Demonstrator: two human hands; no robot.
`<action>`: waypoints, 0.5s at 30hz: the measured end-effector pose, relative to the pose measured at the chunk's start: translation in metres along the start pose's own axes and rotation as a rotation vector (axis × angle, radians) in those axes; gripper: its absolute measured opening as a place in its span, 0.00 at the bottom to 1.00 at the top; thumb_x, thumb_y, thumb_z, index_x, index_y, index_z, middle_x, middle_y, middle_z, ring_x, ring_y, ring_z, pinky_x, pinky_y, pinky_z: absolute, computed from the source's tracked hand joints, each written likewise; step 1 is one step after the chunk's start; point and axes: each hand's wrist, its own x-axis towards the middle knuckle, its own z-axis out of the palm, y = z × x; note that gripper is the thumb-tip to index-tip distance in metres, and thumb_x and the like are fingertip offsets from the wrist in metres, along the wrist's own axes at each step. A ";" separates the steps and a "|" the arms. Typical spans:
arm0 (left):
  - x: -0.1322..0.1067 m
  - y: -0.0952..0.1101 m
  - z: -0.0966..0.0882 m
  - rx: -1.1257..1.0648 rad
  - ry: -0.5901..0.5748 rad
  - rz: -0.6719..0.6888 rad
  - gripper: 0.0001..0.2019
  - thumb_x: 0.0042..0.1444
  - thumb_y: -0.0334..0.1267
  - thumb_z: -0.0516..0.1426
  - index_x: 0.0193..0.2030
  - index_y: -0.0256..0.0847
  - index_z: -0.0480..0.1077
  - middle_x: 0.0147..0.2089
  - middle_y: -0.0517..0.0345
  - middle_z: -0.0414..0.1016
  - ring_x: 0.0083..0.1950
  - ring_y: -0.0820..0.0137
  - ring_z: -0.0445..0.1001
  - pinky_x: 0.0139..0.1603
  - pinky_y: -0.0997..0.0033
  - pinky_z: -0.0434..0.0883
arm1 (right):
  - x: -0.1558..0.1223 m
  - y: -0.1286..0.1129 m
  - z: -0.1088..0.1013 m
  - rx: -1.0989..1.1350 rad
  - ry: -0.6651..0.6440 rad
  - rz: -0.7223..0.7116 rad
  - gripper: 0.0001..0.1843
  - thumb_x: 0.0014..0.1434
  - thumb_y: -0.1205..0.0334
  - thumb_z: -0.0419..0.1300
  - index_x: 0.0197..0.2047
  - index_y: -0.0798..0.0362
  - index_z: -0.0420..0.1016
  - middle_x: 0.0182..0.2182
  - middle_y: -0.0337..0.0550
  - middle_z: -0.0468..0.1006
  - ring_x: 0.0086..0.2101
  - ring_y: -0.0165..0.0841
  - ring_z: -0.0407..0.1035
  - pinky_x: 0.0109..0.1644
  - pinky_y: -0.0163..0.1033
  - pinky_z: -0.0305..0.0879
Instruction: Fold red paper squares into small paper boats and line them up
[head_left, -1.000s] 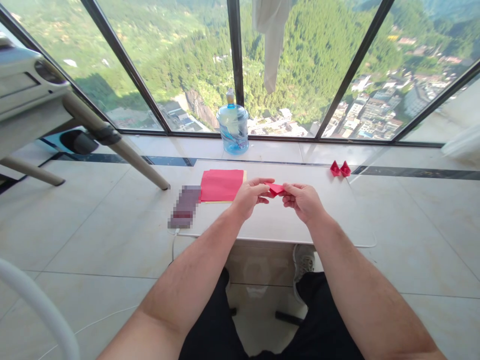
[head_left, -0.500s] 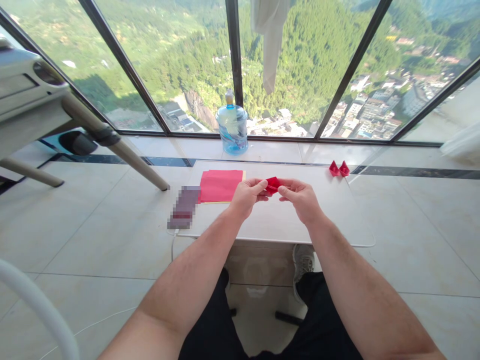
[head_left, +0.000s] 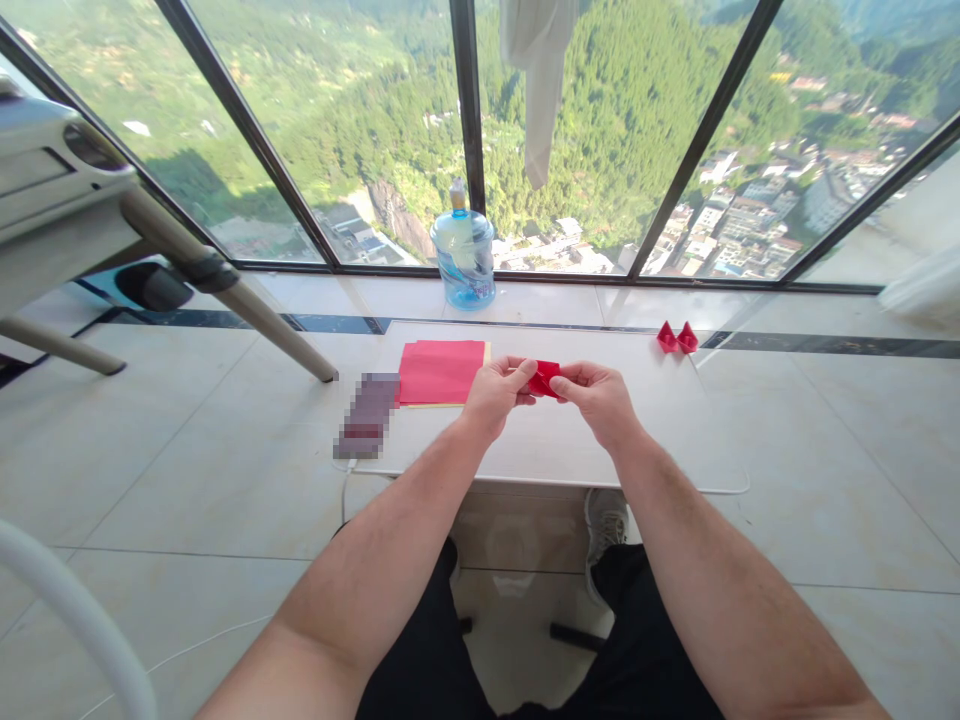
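Observation:
A small folded piece of red paper (head_left: 545, 377) is held above the white table between both my hands. My left hand (head_left: 496, 390) pinches its left side, thumb on top. On the other side, my right hand (head_left: 598, 393) grips its right edge between thumb and fingers. Left of my left hand lies a stack of red paper sheets (head_left: 441, 372), with a yellowish edge showing beneath. Two small folded red paper shapes (head_left: 677, 338) with pointed tops stand together at the table's far right corner.
The low white table (head_left: 637, 455) has a pixelated phone-like object (head_left: 369, 415) at its left, with a white cable (head_left: 346, 490) nearby. A blue water jug (head_left: 463, 260) stands by the windows. A tilted metal leg (head_left: 270, 320) reaches the floor left of the table.
The folded red paper has turned slightly and shows a flatter face. My right thumb has shifted a little left and down along it.

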 end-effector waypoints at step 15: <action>0.000 0.004 -0.002 -0.106 -0.107 0.005 0.17 0.50 0.39 0.66 0.47 0.35 0.78 0.38 0.51 0.80 0.33 0.72 0.77 0.34 0.72 0.72 | 0.003 0.006 0.003 -0.055 0.026 -0.091 0.15 0.45 0.52 0.74 0.31 0.52 0.79 0.26 0.40 0.79 0.27 0.31 0.70 0.31 0.39 0.68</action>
